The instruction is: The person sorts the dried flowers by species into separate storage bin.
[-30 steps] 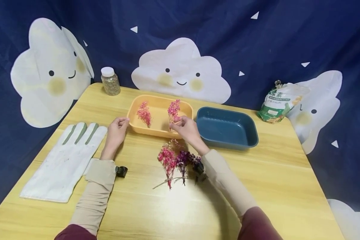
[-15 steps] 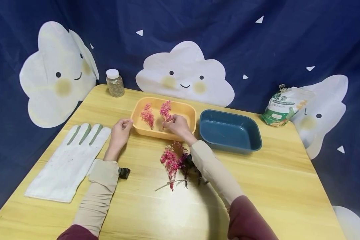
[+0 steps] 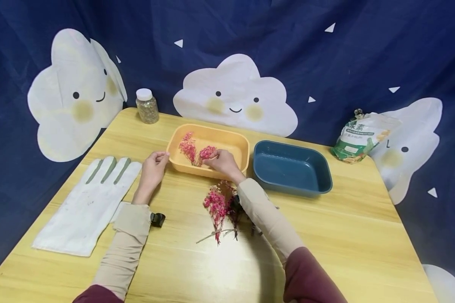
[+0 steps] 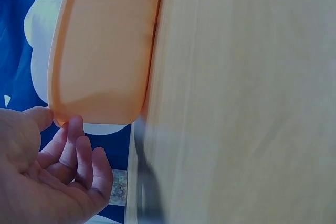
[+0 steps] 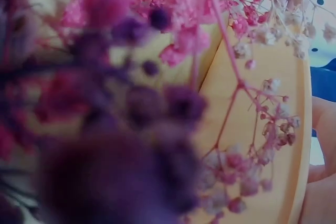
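Observation:
A yellow plastic tub (image 3: 227,141) stands at the back middle of the table. My left hand (image 3: 153,174) pinches its left end; in the left wrist view, thumb and fingertips meet on the rim (image 4: 56,121). Inside the tub lies one pink dried-flower sprig (image 3: 188,146). Just right of it, my right hand (image 3: 225,163) reaches over the front rim and pinches a second pink sprig (image 3: 207,152), tilted low over the tub floor. On the table in front lie more pink dried flowers (image 3: 215,203) and purple ones (image 3: 235,210), partly hidden by my right sleeve. Blurred purple blossoms (image 5: 184,103) crowd the right wrist view.
A dark blue tub (image 3: 288,166) stands right of the yellow one. White work gloves (image 3: 83,210) lie at the left. A lidded jar (image 3: 148,109) stands at the back left, a green-and-white bag (image 3: 358,139) at the back right. Thin twine (image 3: 212,236) crosses the flower stems.
My right hand has moved left inside the yellow tub, and its sprig has gone from upright to lowered beside the other one. My left hand keeps its hold on the rim.

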Tool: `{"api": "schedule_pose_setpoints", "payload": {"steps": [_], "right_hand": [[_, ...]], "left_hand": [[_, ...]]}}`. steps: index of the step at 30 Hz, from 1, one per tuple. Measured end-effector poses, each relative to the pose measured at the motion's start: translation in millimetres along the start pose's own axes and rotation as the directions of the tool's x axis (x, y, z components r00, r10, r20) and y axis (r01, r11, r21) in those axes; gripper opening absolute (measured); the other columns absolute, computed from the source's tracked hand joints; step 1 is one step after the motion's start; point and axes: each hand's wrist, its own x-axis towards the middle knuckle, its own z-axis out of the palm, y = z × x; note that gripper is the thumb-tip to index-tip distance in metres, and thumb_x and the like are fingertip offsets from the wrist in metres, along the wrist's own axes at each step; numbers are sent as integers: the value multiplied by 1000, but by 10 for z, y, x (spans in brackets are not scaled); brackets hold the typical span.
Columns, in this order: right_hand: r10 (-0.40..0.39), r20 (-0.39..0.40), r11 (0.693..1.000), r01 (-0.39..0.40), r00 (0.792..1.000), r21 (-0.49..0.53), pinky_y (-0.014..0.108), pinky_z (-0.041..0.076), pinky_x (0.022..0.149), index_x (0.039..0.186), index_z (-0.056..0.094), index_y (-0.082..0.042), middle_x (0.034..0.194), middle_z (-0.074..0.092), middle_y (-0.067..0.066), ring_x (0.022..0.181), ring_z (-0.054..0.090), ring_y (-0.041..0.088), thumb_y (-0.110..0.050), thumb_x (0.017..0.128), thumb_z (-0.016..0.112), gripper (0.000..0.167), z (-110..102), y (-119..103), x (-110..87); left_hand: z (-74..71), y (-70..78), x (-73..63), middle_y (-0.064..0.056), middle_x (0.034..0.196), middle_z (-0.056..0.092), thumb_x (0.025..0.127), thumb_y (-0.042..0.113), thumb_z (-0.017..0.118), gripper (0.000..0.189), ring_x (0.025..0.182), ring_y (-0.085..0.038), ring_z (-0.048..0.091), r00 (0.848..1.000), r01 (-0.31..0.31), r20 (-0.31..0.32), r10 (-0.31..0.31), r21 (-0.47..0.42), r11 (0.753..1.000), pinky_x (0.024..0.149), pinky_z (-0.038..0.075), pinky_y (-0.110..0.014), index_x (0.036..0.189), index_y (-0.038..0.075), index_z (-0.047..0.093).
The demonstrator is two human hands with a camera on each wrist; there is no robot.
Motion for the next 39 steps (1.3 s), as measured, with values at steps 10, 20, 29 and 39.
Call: {"api": "schedule_pose_setpoints", "payload": {"steps": [10, 20, 29, 39], "right_hand": [[-16, -26, 999, 17, 1000, 52, 20, 45, 53, 102, 60, -2, 89, 70, 18, 59, 63, 13, -21, 87, 70, 25, -55, 15, -80], [-108, -112, 994, 105, 988, -24, 26, 49, 66, 101, 65, -5, 91, 67, 9, 81, 62, 21, -24, 85, 72, 26, -127, -11, -281], [-142, -164, 990, 143, 976, -5, 29, 47, 67, 104, 67, -5, 94, 65, 7, 80, 58, 21, -29, 86, 70, 30, -184, 58, -487], [-184, -194, 981, 192, 964, 20, 27, 50, 66, 99, 69, -5, 88, 69, 5, 75, 60, 16, -24, 83, 73, 25, -198, 215, -841]], "left_hand": [[14, -32, -6, -23, 118, 58, 101, 36, 45, 50, 108, -35, 54, 1000, 11, 6, -11, 8, 1000, 95, 43, -44, 129, -4, 50], [18, -52, -12, -24, 117, 57, 101, 35, 45, 49, 108, -35, 54, 1000, 0, 5, 0, 13, 1000, 95, 43, -45, 129, -5, 51], [20, -49, -7, -24, 116, 58, 101, 35, 44, 49, 107, -35, 54, 1000, -1, 6, 1, 19, 1000, 93, 43, -44, 128, -4, 51], [7, 8, -14, -25, 116, 58, 101, 35, 44, 50, 106, -36, 55, 1000, -11, -4, 11, 10, 1000, 93, 44, -46, 128, -6, 51]]}}
